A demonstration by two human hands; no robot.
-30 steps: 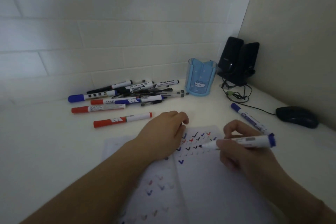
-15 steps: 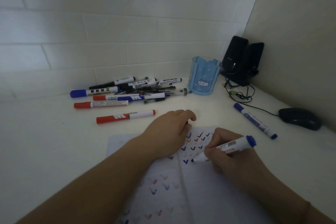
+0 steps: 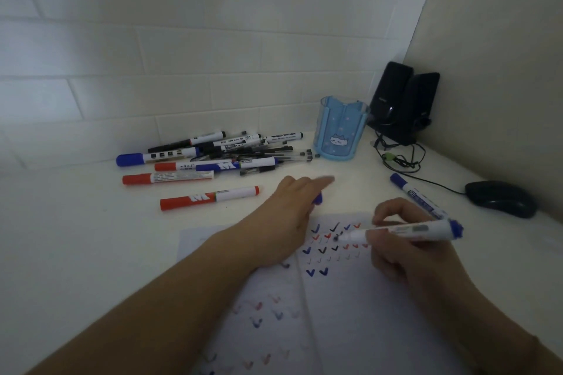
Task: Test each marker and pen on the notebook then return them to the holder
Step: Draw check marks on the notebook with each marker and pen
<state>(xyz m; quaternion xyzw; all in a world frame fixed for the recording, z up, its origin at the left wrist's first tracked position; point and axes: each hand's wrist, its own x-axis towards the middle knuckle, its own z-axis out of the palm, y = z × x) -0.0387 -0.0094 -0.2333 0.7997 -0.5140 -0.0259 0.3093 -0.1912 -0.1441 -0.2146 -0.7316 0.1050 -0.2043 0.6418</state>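
Note:
An open notebook (image 3: 350, 313) with rows of blue, red and black check marks lies in front of me. My right hand (image 3: 405, 259) grips an uncapped blue marker (image 3: 426, 230), its tip just above the check marks and pointing left. My left hand (image 3: 289, 216) rests on the notebook's upper left part with a blue cap (image 3: 317, 199) showing under its blurred fingers. The blue pen holder (image 3: 341, 131) stands at the back by the wall. A pile of markers and pens (image 3: 219, 155) lies left of it.
A red marker (image 3: 210, 196) lies alone near my left hand, and a capped blue marker (image 3: 414, 195) lies to the right of the notebook. Two black speakers (image 3: 402, 100) with cables fill the corner, and a black mouse (image 3: 499, 198) sits at the right.
A second blue check mark now stands beside the first at the bottom of the rows. My right hand has raised the marker and swung it level. My left hand's fingers have moved, showing the blue cap.

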